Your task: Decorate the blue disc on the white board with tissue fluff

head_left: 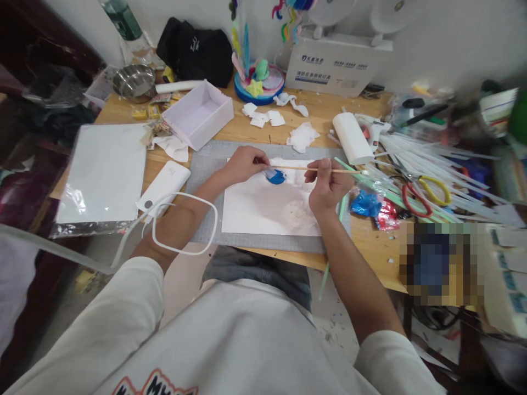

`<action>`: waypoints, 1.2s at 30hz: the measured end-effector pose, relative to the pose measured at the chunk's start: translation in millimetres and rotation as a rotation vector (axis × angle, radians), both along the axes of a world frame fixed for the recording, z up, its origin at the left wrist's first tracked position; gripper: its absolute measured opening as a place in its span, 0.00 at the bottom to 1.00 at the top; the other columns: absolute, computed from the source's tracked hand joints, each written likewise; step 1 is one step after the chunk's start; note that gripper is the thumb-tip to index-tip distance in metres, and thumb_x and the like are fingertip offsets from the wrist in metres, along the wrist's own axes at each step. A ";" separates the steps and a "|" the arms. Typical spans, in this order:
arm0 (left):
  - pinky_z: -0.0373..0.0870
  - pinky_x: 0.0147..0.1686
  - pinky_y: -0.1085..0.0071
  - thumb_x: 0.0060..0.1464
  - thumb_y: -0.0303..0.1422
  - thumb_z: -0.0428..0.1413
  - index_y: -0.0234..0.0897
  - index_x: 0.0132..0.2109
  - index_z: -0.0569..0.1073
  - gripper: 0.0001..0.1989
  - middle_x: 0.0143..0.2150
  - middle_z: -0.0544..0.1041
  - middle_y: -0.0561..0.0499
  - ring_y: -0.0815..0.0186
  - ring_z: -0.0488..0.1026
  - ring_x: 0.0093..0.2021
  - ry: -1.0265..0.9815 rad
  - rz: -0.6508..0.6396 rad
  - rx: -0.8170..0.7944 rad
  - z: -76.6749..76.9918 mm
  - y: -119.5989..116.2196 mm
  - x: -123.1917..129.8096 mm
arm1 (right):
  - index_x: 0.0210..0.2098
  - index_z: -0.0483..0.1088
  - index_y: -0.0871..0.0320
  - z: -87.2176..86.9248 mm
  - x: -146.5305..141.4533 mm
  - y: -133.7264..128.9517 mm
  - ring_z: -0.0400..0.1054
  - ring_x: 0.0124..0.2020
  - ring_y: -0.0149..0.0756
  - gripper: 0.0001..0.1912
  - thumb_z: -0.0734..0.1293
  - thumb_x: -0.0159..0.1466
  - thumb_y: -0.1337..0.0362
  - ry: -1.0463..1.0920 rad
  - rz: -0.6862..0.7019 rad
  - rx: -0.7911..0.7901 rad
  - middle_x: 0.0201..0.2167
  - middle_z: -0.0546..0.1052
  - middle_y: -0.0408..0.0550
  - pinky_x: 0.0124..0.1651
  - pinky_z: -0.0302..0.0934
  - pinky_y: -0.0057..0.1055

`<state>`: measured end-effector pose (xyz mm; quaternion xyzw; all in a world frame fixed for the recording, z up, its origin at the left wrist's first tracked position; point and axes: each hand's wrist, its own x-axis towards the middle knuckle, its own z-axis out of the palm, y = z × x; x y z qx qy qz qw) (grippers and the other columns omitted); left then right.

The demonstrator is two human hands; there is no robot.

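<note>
A thin wooden stick [302,168] lies level between my two hands, above a white sheet of paper [247,214]. My right hand [329,186] grips it near its right end, thumb and fingers closed round it. At the stick's left end, the fingertips of my left hand [249,163] are pinched together. Just under those fingertips is a small blue lump [275,176] with a pale, see-through piece beside it; whether it touches the stick I cannot tell. Pale, crumpled-looking white material [298,214] covers part of the sheet's right side.
A grey cutting mat [206,181] lies under the paper. Around it are a white box [200,115], a power bank [164,184], a white roll [353,138], scissors [420,195], glue sticks [444,164], and blue [365,203] and red packets [387,214]. A white cable loop [216,219] hangs over my left forearm.
</note>
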<state>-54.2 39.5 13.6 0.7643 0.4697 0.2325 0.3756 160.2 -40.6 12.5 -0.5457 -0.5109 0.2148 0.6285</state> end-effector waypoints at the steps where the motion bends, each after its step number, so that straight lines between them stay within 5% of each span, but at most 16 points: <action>1: 0.72 0.43 0.68 0.54 0.29 0.63 0.37 0.37 0.85 0.05 0.36 0.85 0.48 0.63 0.79 0.37 -0.004 -0.001 -0.004 -0.2 0.1 -0.2 | 0.28 0.76 0.54 -0.7 0.4 -1.5 0.67 0.20 0.28 0.29 0.61 0.70 0.38 -0.039 0.022 0.015 0.18 0.74 0.41 0.26 0.61 0.28; 15: 0.71 0.42 0.68 0.54 0.28 0.61 0.37 0.37 0.85 0.06 0.34 0.84 0.49 0.64 0.77 0.35 -0.034 -0.002 0.028 -6.3 1.0 0.0 | 0.26 0.73 0.52 4.9 -2.5 -4.5 0.68 0.24 0.31 0.28 0.58 0.74 0.43 -0.374 0.122 0.066 0.21 0.76 0.44 0.32 0.59 0.33; 20: 0.69 0.41 0.69 0.57 0.29 0.59 0.37 0.40 0.84 0.09 0.37 0.84 0.49 0.65 0.77 0.36 -0.026 0.012 0.048 -9.7 3.3 -1.6 | 0.25 0.68 0.52 26.5 -14.7 10.8 0.63 0.25 0.32 0.26 0.59 0.73 0.44 -0.565 0.227 0.008 0.21 0.71 0.44 0.33 0.52 0.35; 27: 0.67 0.38 0.71 0.53 0.23 0.57 0.37 0.37 0.80 0.08 0.33 0.81 0.52 0.68 0.74 0.33 -0.053 -0.034 0.040 -7.2 -3.7 -8.8 | 0.17 0.50 0.52 65.8 -55.9 73.1 0.46 0.23 0.31 0.31 0.68 0.70 0.55 -0.781 0.347 -0.202 0.17 0.49 0.38 0.35 0.49 0.37; 31: 0.68 0.36 0.69 0.50 0.28 0.64 0.39 0.40 0.80 0.08 0.35 0.81 0.51 0.66 0.75 0.32 0.014 -0.011 0.082 -7.9 -8.3 -4.2 | 0.14 0.52 0.53 74.4 -72.5 97.0 0.44 0.23 0.29 0.33 0.76 0.64 0.62 -0.743 0.403 -0.285 0.15 0.48 0.37 0.36 0.48 0.37; 36: 0.68 0.39 0.67 0.51 0.33 0.69 0.40 0.43 0.81 0.12 0.37 0.82 0.50 0.63 0.75 0.35 0.149 0.034 0.154 -14.1 -9.8 5.9 | 0.11 0.58 0.53 87.3 -59.8 93.1 0.50 0.21 0.29 0.32 0.79 0.61 0.56 -0.606 0.453 -0.279 0.13 0.55 0.38 0.34 0.52 0.36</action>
